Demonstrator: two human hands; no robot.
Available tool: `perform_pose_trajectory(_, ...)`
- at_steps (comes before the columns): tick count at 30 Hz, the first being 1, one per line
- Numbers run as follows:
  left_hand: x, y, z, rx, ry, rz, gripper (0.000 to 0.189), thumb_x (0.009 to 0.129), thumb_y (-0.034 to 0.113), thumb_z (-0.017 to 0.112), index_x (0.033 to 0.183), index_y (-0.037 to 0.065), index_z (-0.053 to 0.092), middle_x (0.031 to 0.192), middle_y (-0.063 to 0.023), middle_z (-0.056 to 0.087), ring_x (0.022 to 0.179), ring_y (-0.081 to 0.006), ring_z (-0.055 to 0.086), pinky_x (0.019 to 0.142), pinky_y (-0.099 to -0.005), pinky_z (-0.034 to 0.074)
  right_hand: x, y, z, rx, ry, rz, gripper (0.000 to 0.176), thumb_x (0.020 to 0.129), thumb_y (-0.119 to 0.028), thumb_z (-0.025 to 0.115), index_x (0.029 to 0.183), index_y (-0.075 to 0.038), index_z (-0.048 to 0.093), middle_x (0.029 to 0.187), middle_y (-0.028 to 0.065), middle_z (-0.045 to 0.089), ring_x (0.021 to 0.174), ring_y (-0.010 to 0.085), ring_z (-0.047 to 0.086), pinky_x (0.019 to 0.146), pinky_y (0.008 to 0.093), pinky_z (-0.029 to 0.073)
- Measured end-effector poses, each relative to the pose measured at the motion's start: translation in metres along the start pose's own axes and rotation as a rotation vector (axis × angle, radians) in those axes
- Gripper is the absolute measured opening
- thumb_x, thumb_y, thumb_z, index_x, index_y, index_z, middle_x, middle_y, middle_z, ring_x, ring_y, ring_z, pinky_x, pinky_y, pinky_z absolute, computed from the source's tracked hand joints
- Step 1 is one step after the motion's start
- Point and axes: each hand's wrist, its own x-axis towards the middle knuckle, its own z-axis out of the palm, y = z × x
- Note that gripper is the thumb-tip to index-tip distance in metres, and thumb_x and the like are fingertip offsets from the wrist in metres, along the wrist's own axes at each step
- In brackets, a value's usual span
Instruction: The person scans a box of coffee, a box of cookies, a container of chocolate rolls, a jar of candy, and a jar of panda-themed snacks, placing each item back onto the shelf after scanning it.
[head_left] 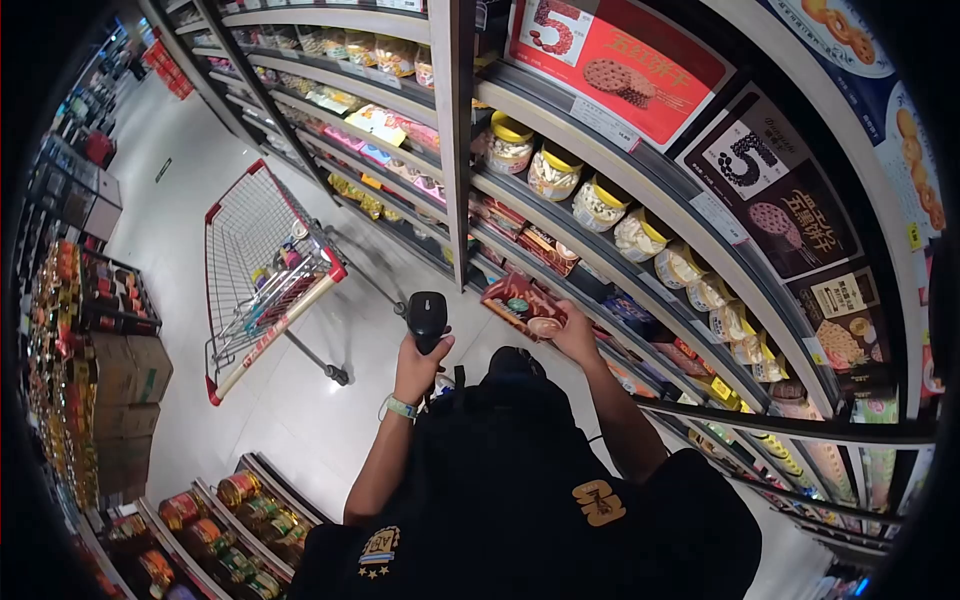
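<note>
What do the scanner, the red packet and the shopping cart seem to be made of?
The scanner in the left hand: probably matte black plastic, no shine. The red packet in the right hand: likely printed cardboard, flat faces, slight gloss. The shopping cart: metal wire mesh, with red trim that looks plastic.

I read the scanner gripped in the left hand as black plastic, mostly matt with a faint sheen. The packet held in the right hand is glossy and printed; card or film, I cannot tell. At ten o'clock the trolley is bare wire metal with red plastic trim. The floor is smooth and shiny. At six o'clock the shirt is matt black cloth.
</note>
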Motion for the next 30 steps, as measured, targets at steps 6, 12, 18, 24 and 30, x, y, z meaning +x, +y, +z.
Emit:
perform_pose_trajectory(6,0.016,0.009,-0.015,0.025,-0.047,-0.042,0.04,0.09,0.019,0.079,0.12,-0.002,0.064,0.108,-0.0073,0.076,0.077,-0.0121,0.067,0.06,-0.0275,0.054,0.048,0.036,-0.017,-0.208,0.293,0.162,0.052,0.083,-0.014,0.077,0.13,-0.002,0.058,0.126,0.0259,0.065,0.116,0.0432,0.063,0.098,0.0482,0.05)
perform_pose_trajectory(12,0.031,0.018,-0.032,-0.014,0.08,0.003,0.033,0.09,0.017,0.077,0.116,-0.001,0.067,0.106,-0.0074,0.076,0.085,-0.0135,0.071,0.061,-0.0282,0.054,0.121,0.067,-0.006,-0.363,0.308,0.107,0.053,0.091,-0.02,0.073,0.138,-0.005,0.057,0.139,0.0283,0.057,0.13,0.0459,0.053,0.112,0.0486,0.041)
perform_pose_trajectory(18,0.038,0.025,-0.047,-0.024,0.162,0.03,0.028,0.093,0.013,0.074,0.116,-0.001,0.067,0.108,-0.0086,0.075,0.087,-0.0161,0.073,0.059,-0.0259,0.052,0.141,0.069,-0.002,-0.483,0.228,0.201,0.046,0.091,-0.015,0.067,0.137,-0.008,0.061,0.142,0.0237,0.057,0.131,0.043,0.053,0.112,0.0499,0.04)
perform_pose_trajectory(24,0.022,0.063,-0.062,0.021,0.221,0.102,0.027,0.092,0.009,0.072,0.117,-0.001,0.066,0.109,-0.0095,0.075,0.087,-0.0159,0.072,0.06,-0.0261,0.052,0.164,0.112,0.011,-0.606,0.239,0.253,0.042,0.099,-0.031,0.057,0.134,-0.009,0.065,0.136,0.0235,0.062,0.127,0.043,0.057,0.109,0.0495,0.044)
perform_pose_trajectory(30,-0.005,0.094,-0.145,0.593,0.648,0.431,0.026,0.088,0.001,0.07,0.114,-0.005,0.067,0.104,-0.0152,0.075,0.083,-0.0218,0.07,0.072,-0.0328,0.054,0.149,0.092,0.009,-0.365,0.263,0.259,0.05,0.086,-0.01,0.068,0.135,-0.003,0.06,0.134,0.027,0.062,0.121,0.0496,0.058,0.105,0.0496,0.049)
